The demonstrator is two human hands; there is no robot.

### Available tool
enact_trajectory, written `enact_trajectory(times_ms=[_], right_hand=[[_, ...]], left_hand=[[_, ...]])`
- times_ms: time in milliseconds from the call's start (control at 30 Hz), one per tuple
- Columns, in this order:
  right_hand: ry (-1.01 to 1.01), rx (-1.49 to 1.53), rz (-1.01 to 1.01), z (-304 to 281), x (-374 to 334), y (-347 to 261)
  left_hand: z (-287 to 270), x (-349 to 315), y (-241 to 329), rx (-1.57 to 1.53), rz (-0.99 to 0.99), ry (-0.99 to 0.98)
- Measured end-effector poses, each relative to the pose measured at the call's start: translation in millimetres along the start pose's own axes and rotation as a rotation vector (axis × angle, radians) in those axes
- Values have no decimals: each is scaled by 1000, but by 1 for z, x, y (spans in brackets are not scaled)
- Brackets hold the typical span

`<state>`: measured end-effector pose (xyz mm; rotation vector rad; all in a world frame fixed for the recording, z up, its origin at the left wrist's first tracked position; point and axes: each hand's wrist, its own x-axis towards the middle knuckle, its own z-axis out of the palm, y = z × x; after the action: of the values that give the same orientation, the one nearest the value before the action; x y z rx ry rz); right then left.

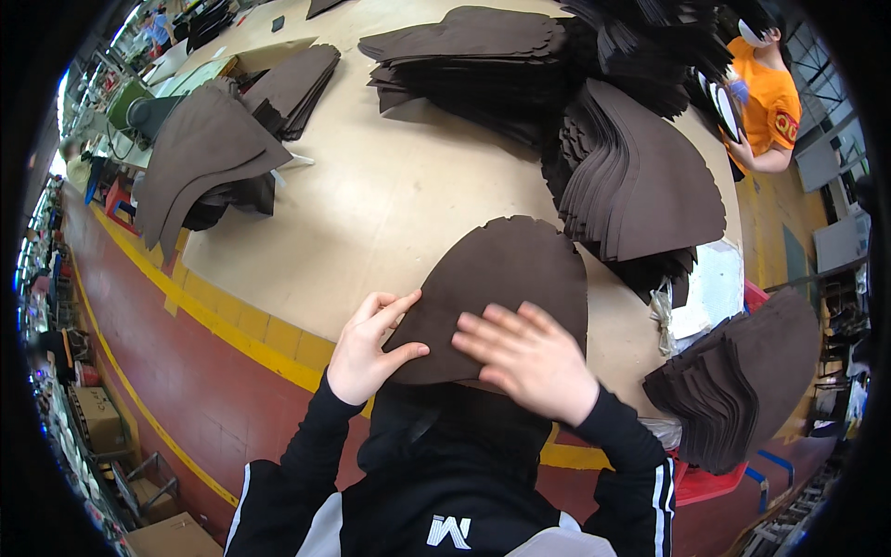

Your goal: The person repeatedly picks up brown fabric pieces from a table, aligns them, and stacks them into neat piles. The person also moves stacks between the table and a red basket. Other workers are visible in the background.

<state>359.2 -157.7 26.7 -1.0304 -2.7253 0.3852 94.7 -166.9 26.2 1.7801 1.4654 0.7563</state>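
A dark brown piece of sheet material (506, 269), rounded at its far end with small notches, lies on the table in front of me. My left hand (364, 348) is at its left edge, thumb and fingers spread apart, with the thumb tip resting on the surface. Over the middle of the piece, my right hand (534, 360) is flat with its fingers stretched out, slightly blurred by motion. Whether other pieces lie beneath this one, I cannot tell.
Brown piece stacks stand at the left (200, 148), far middle (464, 56) and right (640, 176) of the pale table (343, 204). Another stack (742, 381) sits by a red crate (710, 485) at the near right. A person in orange (768, 102) stands far right.
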Motion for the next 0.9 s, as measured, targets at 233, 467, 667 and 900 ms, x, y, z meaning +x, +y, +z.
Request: enact_trajectory(times_ms=[233,467,667,900], right_hand=[[81,27,173,-21,46,71],[308,1006,413,-1,41,111],[300,523,581,-21,8,64],[27,17,-100,-34,-11,-18]], left_hand=[[12,-4,-11,-74,-28,100],[16,-3,-17,-215,-231,155],[11,1,-27,-192,-249,93],[13,-2,-19,-111,-48,349]])
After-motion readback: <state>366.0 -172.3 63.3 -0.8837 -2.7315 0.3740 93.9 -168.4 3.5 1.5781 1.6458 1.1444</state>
